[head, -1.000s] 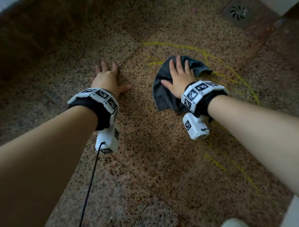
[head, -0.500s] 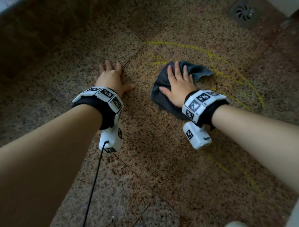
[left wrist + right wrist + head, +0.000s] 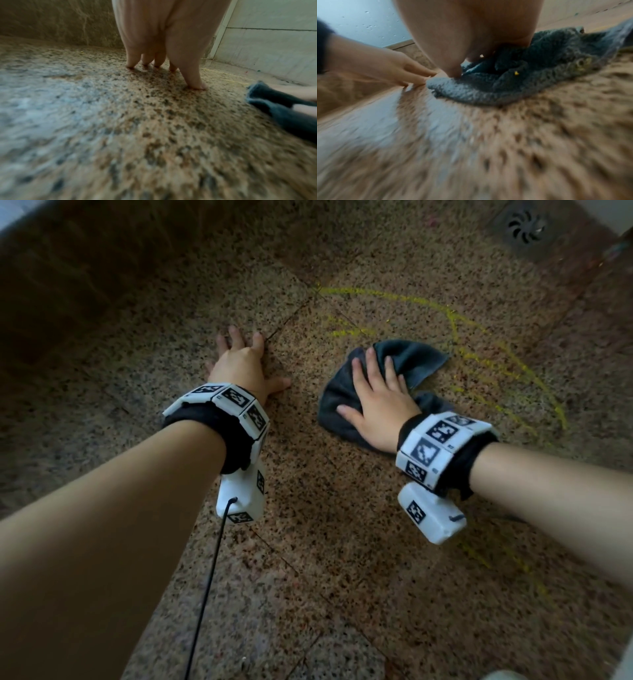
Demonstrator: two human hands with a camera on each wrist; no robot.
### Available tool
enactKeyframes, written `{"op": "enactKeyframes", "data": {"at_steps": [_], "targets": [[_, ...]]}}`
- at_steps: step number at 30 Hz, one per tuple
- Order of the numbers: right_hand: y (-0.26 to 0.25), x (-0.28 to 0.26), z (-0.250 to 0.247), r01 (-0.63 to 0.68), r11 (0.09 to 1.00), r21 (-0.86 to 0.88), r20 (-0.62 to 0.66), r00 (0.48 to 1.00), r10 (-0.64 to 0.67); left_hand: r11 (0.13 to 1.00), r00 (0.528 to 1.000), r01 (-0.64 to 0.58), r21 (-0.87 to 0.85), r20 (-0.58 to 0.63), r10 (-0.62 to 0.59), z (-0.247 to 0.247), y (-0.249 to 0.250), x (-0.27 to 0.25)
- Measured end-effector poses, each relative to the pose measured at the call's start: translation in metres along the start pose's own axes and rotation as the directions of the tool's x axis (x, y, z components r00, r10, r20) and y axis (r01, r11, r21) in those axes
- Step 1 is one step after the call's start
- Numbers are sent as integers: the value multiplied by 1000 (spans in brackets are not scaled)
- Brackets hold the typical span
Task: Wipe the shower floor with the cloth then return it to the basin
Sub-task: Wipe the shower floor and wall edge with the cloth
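Head view: both forearms reach forward and down onto the speckled stone shower floor (image 3: 335, 508). Each wrist carries a black band with white marker tiles and a white camera block hanging below.

Right hand (image 3: 378, 402): flat, palm down, fingers straight and slightly spread, pressing on the cloth (image 3: 411, 361). Released posture, no curl round the fabric. Right wrist view agrees: the thumb tip comes down on the near-left edge of the cloth, and the palm covers the middle of it.

Cloth: dark grey-blue, terry texture, bunched and folded, lying on the floor right of centre. One flap sticks out to the far right past the fingertips; a rounded fold shows to the left of the thumb. A few yellow flecks sit on the cloth in the right wrist view (image 3: 516, 73).

Left hand (image 3: 241, 364): planted on bare floor to the left of the cloth, apart from it. Fingers extended, thumb pointing right toward the cloth. Left wrist view shows the fingertips (image 3: 131, 63) and thumb touching the stone, holding nothing; hand released.

Floor markings: yellow chalk-like lines (image 3: 394, 297) arc from the far centre round to the right of the cloth, with fainter strokes on the near right.

Surroundings: a round-slotted drain (image 3: 525, 225) in the far right corner. Pale wall tiles (image 3: 274, 47) to the right in the left wrist view. A black cable (image 3: 209, 583) runs from the left wrist block toward the near edge.
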State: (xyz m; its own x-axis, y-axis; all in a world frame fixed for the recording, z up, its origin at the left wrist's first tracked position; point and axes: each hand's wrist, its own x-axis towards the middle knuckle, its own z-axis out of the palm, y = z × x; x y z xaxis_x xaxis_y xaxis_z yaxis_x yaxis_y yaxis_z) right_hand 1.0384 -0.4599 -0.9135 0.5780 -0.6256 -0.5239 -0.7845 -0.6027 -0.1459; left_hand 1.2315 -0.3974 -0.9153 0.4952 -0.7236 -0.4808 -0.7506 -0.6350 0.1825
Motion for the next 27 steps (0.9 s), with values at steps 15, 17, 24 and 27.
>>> {"op": "enactKeyframes", "data": {"at_steps": [15, 17, 24, 27], "targets": [[0, 54, -36, -41, 998, 49, -36, 998, 43, 1000, 1000, 6, 2, 18, -6, -1, 1, -1], [0, 53, -35, -40, 998, 50, -50, 998, 43, 1000, 1000, 4, 2, 21, -4, -2, 2, -1], [2, 10, -6, 6, 1000, -3, -32, 999, -6, 1000, 999, 19, 5, 32, -19, -3, 3, -1], [7, -6, 5, 12, 1000, -22, -10, 1000, -12, 1000, 999, 21, 2, 30, -21, -3, 3, -2]]}}
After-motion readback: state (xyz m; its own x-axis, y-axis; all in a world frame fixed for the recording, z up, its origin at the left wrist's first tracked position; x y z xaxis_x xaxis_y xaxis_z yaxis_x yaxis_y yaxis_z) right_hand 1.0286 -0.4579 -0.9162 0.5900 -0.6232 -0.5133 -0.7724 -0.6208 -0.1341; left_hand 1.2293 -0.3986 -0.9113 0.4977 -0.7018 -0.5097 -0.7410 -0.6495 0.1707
